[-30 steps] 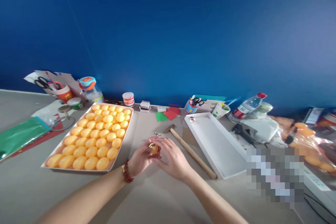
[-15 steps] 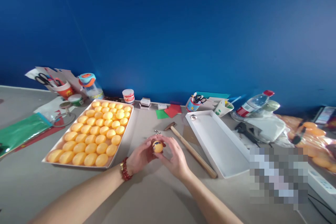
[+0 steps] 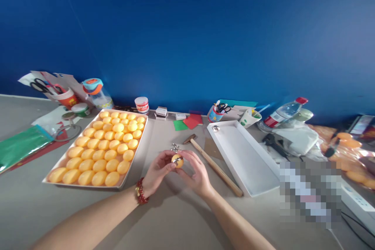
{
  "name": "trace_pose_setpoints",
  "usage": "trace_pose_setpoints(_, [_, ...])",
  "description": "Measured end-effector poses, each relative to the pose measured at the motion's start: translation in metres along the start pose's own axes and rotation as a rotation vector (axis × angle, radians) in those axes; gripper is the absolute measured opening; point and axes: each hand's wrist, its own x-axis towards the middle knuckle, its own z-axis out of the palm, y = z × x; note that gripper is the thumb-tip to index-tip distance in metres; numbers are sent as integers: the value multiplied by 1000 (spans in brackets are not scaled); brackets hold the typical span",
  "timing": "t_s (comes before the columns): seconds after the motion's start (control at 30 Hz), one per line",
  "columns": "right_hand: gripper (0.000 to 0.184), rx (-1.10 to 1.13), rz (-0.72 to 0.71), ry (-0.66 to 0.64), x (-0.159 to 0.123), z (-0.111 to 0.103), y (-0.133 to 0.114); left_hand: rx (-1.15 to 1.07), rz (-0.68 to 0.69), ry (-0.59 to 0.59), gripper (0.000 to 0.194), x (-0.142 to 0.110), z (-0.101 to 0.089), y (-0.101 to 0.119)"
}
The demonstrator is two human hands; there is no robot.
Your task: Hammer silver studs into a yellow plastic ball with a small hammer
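Note:
Between my two hands, above the middle of the table, is an orange ping-pong ball [image 3: 177,161] with a dark and silvery band across it. My left hand [image 3: 159,170], with a red bead bracelet at the wrist, grips the ball's left side with thumb and fingers. From the right, my right hand [image 3: 197,174] holds the same ball, its fingers curved over the far side. Just beyond the fingers lie small silvery metal pieces [image 3: 175,147]. A wooden-handled hammer [image 3: 215,165] rests to the right of my right hand.
On the left stands a shallow box of orange balls [image 3: 124,177]. A white tray [image 3: 249,158] on the right holds a silvery piece [image 3: 216,128]. Red paper [image 3: 193,120] and green paper [image 3: 179,125] lie toward the wall. A plastic bottle [image 3: 283,114] leans at the back right.
The ball has turned in my fingers, so its band now runs across the front. Both hands stay around it, and the view has shifted slightly.

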Motion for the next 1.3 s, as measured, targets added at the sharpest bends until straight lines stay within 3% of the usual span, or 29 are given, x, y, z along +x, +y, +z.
trace_pose_setpoints(0.13, [38,41,22,5,-2,1,-1,114,151,-51,35,-4,2,0])
trace_pose_setpoints(0.23, [36,64,28,46,-2,2,-2,198,172,-82,40,-8,4,2])
trace_pose_setpoints(0.4, [32,104,53,34,-2,3,-4,325,214,-49,28,-12,11,9])
trace_pose_setpoints(0.67, [31,162,110,1,-2,4,-7,362,225,6,27,-11,7,7])
trace_pose_setpoints(0.87, [32,172,146,-6,-5,9,-4,401,280,-54,38,-12,4,8])
trace_pose_setpoints(1.03, [29,103,97,-10,-8,11,-2,465,359,-102,36,-12,1,3])
trace_pose_setpoints(1.3, [38,-41,-7,72,-6,7,-1,394,233,-117,34,-10,1,4])
